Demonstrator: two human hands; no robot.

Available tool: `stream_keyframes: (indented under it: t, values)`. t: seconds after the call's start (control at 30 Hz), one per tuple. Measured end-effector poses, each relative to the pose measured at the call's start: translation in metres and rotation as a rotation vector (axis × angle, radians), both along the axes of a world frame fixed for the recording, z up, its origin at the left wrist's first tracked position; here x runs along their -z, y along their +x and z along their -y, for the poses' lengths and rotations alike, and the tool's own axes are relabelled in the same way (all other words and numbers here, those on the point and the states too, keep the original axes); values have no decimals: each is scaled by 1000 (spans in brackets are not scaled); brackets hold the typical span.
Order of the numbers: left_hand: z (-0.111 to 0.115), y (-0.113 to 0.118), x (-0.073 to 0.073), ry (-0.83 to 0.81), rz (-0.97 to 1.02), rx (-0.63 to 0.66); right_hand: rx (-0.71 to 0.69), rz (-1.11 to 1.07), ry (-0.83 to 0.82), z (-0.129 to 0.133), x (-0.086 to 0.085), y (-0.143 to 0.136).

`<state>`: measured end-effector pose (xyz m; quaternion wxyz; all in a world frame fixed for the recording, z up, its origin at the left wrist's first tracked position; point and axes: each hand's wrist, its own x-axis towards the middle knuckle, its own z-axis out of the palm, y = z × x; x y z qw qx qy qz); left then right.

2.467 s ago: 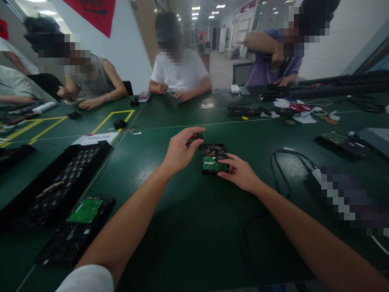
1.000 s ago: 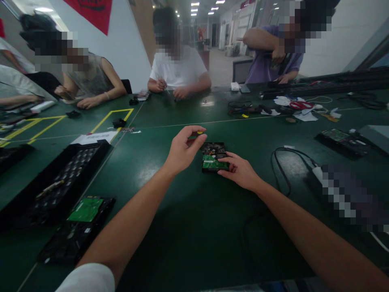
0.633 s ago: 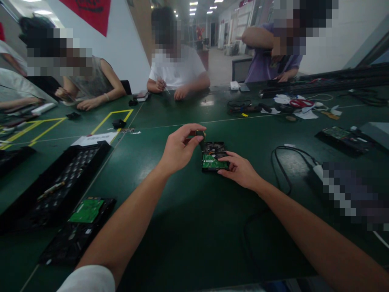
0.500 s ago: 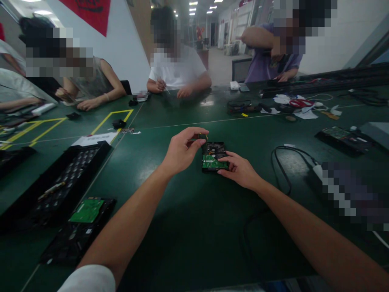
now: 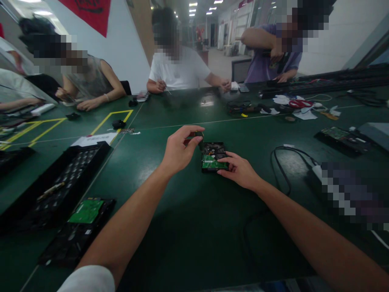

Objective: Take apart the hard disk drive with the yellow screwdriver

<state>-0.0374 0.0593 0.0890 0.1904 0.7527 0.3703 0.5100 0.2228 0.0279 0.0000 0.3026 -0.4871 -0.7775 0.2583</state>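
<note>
A hard drive (image 5: 212,148) lies on the dark green table, its green circuit board (image 5: 209,161) facing up and its dark metal part toward the far side. My right hand (image 5: 238,168) grips the drive's right edge, with the thumb at the near corner and fingers over the board. Just above the drive's far left corner, my left hand (image 5: 180,149) pinches a small dark piece with a yellowish edge (image 5: 199,134) between thumb and fingertips. That piece is too small and dim to name.
Left of me lie another circuit-board drive (image 5: 86,211) and a long black tray (image 5: 60,178). On the right are a black cable (image 5: 287,178), a further drive (image 5: 343,140) and a heap of wires and paper scraps (image 5: 299,103). Several people sit across the table.
My left hand has shifted slightly left, and the small piece has turned to show a broader face. My right hand and the drive stay put. The middle person's arm has reached rightward.
</note>
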Motion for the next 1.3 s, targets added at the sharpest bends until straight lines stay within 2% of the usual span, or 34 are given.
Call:
stream_keyframes:
  t: [0.23, 1.3]
  values:
    - [0, -2, -3, 10, -11, -15, -12, 16, 2, 0, -1, 0]
    - [-2, -1, 2, 5, -15, 3, -45, 108, -19, 3, -7, -2]
